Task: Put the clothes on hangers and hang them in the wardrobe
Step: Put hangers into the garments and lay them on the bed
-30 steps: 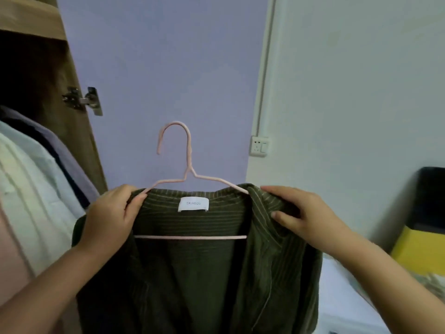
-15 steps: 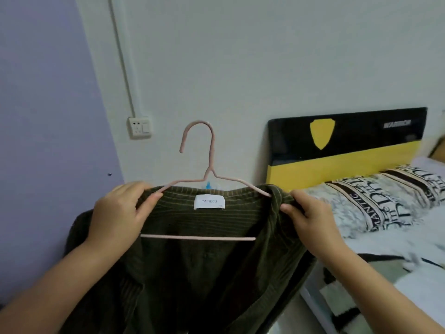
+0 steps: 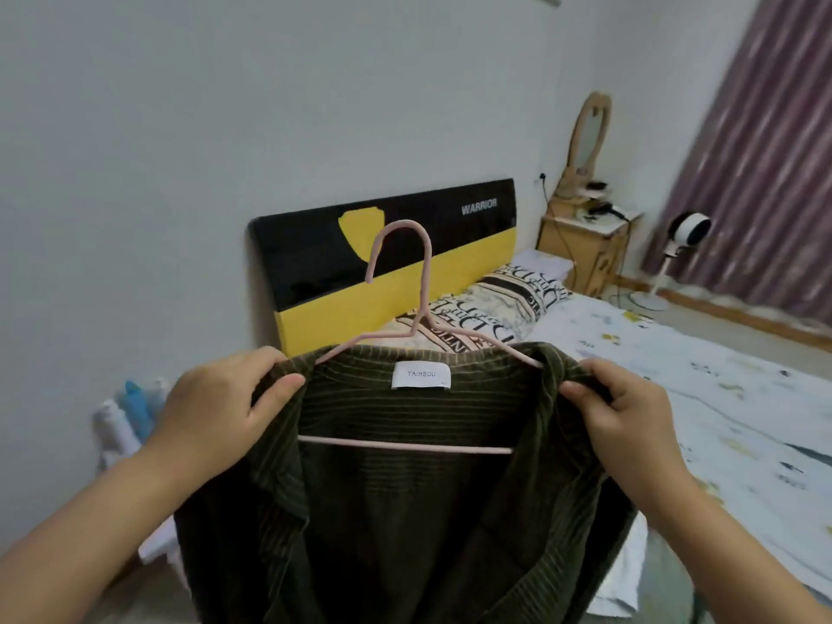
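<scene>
Left hand (image 3: 220, 407) and right hand (image 3: 626, 416) each grasp a shoulder of the green shirt (image 3: 405, 511) (white neck label) on the pink hanger (image 3: 421, 308); bed (image 3: 720, 398) far right.

The 2 hands, left (image 3: 220, 407) and right (image 3: 630, 416), hold the dark green corduroy shirt (image 3: 405, 511) on its pink wire hanger (image 3: 421, 308) in open air. Above and to the left, only bare white wall (image 3: 180, 128) lies beyond. Ahead stands the black-and-yellow headboard (image 3: 472, 236); the bed with patterned sheet (image 3: 720, 398) fills the right side. Bottles (image 3: 130, 407) crowd the floor low on the left.
</scene>
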